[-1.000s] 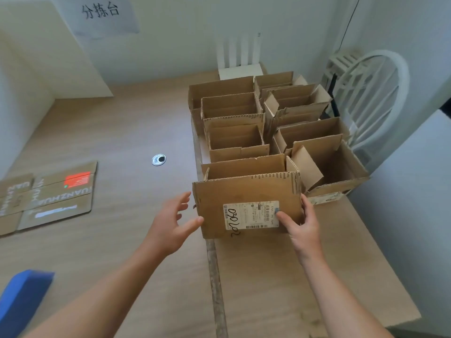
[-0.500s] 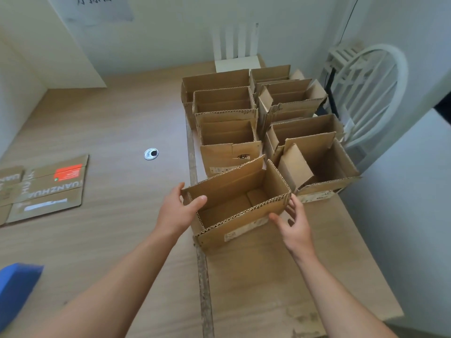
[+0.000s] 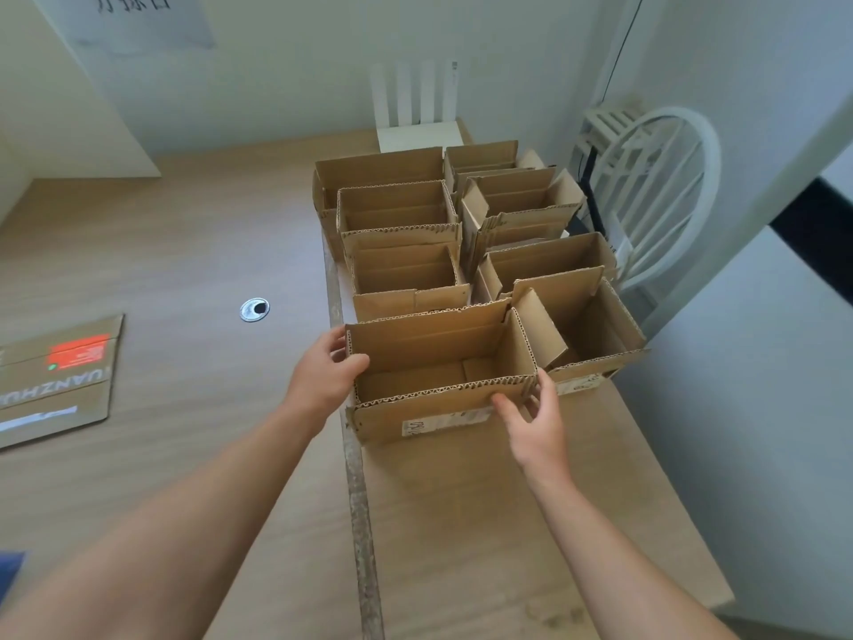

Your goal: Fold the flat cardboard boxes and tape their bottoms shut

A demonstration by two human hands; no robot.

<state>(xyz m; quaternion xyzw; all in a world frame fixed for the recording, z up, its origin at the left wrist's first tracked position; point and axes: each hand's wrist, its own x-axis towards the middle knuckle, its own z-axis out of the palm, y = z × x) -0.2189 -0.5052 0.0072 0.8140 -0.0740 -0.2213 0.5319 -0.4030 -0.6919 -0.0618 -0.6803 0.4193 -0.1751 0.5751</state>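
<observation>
An open-topped cardboard box (image 3: 443, 411) with a white label on its front wall stands upright on the wooden table (image 3: 461, 524), at the near end of two rows of folded boxes (image 3: 401, 214). My left hand (image 3: 323, 376) grips its left wall, with the thumb hooked over the rim and the fingers outside. At the front right corner my right hand (image 3: 531, 413) rests with straight fingers, thumb on the front wall. A flat unfolded box (image 3: 60, 376) with a red sticker lies far left. No tape is in view.
Several open boxes fill the table's back right, one (image 3: 586, 334) touching the held box's right side. A metal cable grommet (image 3: 254, 309) sits in the left tabletop. A seam (image 3: 357, 491) runs between the two tabletops. A white chair (image 3: 660, 196) stands at right, a blue object (image 3: 9, 570) at bottom left.
The box was tipped with its label facing me, then turned skewed; now it stands square with its opening up, pushed against the row. My left hand has taken hold of its left wall.
</observation>
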